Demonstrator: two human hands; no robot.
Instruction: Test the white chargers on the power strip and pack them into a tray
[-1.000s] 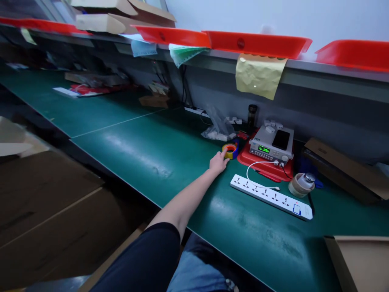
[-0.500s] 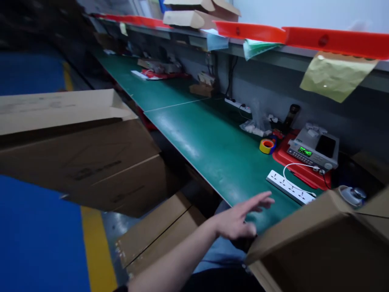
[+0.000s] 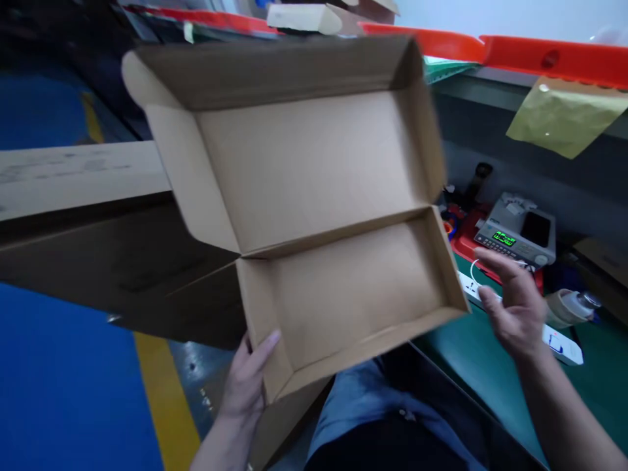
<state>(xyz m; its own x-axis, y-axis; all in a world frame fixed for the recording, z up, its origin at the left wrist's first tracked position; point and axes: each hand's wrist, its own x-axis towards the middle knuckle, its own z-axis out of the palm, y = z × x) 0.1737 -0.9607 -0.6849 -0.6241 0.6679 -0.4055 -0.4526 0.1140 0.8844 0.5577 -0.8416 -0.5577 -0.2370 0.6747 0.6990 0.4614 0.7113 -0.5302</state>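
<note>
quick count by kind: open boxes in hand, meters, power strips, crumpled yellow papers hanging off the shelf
box, held by left hand: 1
meter: 1
power strip: 1
yellow paper: 1
total: 4

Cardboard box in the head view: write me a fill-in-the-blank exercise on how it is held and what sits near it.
1. The left hand grips the cardboard box at its near ____ corner.
2. The box lies open and inside it is ____.
3. The right hand, beside the box, holds nothing and its fingers are ____.
4. The meter with the lit display sits on a tray coloured ____.

Missing words: left; empty; open; red.
</note>
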